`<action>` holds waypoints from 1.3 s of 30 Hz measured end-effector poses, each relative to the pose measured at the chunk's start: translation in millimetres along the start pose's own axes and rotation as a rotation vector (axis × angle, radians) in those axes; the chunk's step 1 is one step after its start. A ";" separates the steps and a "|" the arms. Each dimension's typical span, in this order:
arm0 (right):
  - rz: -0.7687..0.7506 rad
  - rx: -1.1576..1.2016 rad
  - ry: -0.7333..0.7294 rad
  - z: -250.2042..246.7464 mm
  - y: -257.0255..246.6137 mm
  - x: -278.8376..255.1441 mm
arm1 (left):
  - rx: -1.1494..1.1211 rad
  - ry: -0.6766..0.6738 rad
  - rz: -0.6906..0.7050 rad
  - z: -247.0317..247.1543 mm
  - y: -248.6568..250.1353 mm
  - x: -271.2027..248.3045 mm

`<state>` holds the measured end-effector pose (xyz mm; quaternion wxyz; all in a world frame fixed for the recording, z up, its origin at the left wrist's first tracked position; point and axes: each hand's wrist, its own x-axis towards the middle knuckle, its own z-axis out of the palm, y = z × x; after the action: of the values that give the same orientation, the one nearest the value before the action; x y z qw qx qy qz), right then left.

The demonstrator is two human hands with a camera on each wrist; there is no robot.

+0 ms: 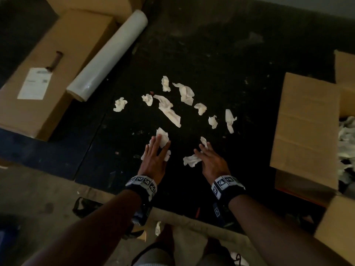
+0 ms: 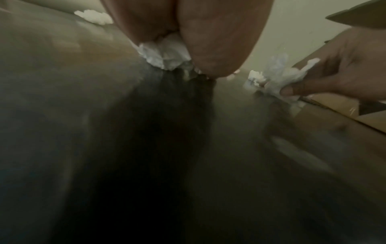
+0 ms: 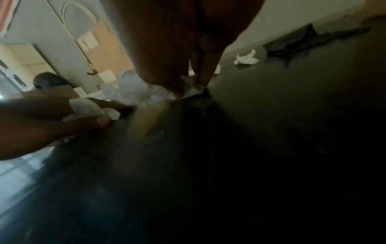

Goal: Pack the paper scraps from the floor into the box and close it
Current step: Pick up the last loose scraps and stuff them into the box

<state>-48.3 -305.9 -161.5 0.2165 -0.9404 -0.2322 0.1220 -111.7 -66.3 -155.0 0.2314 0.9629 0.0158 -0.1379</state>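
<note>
Several crumpled white paper scraps (image 1: pixel 167 110) lie scattered on the dark floor (image 1: pixel 221 64). My left hand (image 1: pixel 155 154) lies low over one scrap (image 1: pixel 163 138), and the right wrist view shows paper (image 3: pixel 83 107) pinched between its thumb and fingers. My right hand (image 1: pixel 209 160) grips another scrap (image 1: pixel 192 160); the left wrist view shows its thumb pinching that paper (image 2: pixel 277 79). The open cardboard box (image 1: pixel 305 121) stands to the right, flap raised, with scraps (image 1: pixel 347 139) inside.
A long closed carton (image 1: pixel 57 64) with a label and a dark-handled tool on top lies at the left, and a roll of clear film (image 1: pixel 109 54) leans beside it. One stray scrap (image 1: pixel 158 228) lies near my knees. A black crumpled item (image 3: pixel 303 41) lies further off.
</note>
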 end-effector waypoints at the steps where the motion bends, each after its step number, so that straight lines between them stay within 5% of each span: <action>1: 0.003 -0.002 0.001 -3.3 -3.0 6.1 | -0.002 -0.013 0.028 -3.2 -4.0 6.4; 5: -0.007 0.015 0.022 -21.9 -21.0 40.9 | 0.043 -0.063 0.117 -19.0 -12.3 39.5; 10: 0.012 0.017 -0.148 -40.9 -39.5 67.3 | 0.046 0.016 0.157 -40.1 -7.7 60.4; 13: -0.008 0.000 -0.123 -43.5 -41.7 65.7 | -0.058 0.140 0.120 -59.0 -2.9 57.1; 17: 0.260 -0.009 0.050 -50.8 -27.4 68.7 | -0.111 0.337 -0.036 -87.2 -31.2 58.5; 20: 0.526 -0.012 0.195 -54.5 -9.9 81.2 | -0.189 0.298 -0.289 -108.1 -62.9 74.1; 24: 0.711 0.013 0.123 -51.4 1.0 107.4 | -0.260 0.207 -0.424 -116.7 -87.2 109.3; 27: 0.631 -0.007 0.018 -39.8 -8.3 122.9 | -0.284 0.167 -0.393 -104.9 -80.6 126.2; 32: 0.314 0.039 -0.063 -25.4 -51.8 131.5 | -0.312 0.097 -0.072 -82.1 -32.4 133.2; 39: 0.302 0.033 0.033 -54.1 -53.8 169.0 | -0.188 0.208 -0.025 -122.5 -26.9 185.0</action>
<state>94.6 -199.2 -110.9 0.2149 -0.9629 -0.0824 0.1412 95.3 6.7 -112.6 0.3161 0.9458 0.0643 -0.0381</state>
